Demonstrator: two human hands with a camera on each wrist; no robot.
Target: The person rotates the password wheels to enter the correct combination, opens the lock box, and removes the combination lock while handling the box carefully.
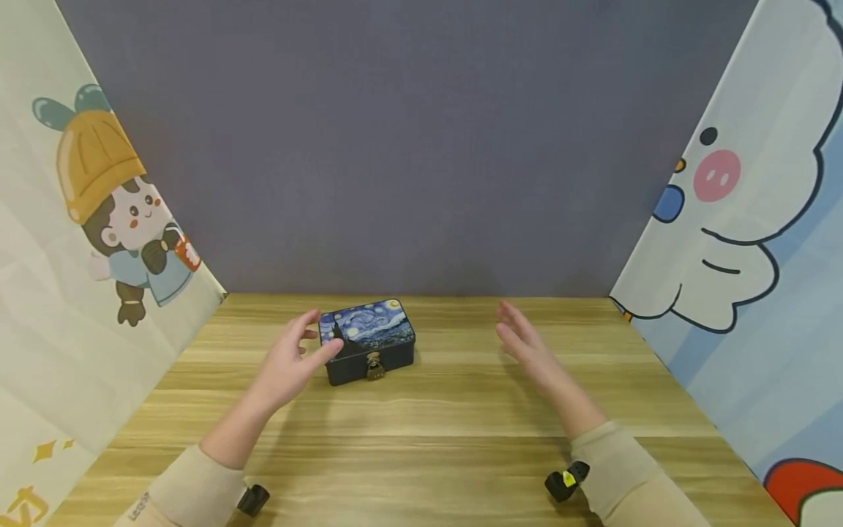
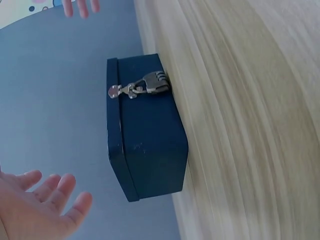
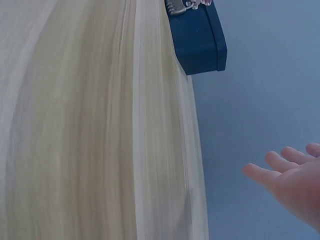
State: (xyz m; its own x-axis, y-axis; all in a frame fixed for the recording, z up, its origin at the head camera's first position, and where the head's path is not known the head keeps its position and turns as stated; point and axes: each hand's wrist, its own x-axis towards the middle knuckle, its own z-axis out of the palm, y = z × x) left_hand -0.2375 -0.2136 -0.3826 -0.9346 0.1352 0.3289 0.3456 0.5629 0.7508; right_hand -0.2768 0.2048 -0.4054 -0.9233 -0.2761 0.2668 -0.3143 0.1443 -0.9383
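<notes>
A dark blue tin box (image 1: 365, 337) with a starry-night painting on its lid sits on the wooden table, its lid down. On its front hangs a small combination padlock (image 1: 375, 367) through a bronze-coloured clasp, also visible in the left wrist view as a padlock (image 2: 156, 83). My left hand (image 1: 293, 359) hovers at the box's left side, thumb and fingers spread, apart from it in the left wrist view. To the right of the box, my right hand (image 1: 530, 348) is held in the air with relaxed fingers and nothing in it.
The wooden table (image 1: 421, 454) ends at a grey upright panel (image 1: 421, 146) behind the box. Cartoon-printed cloths stand on both sides, the left cloth (image 1: 39, 256) and the right cloth (image 1: 790, 329). Each wrist carries a small black camera.
</notes>
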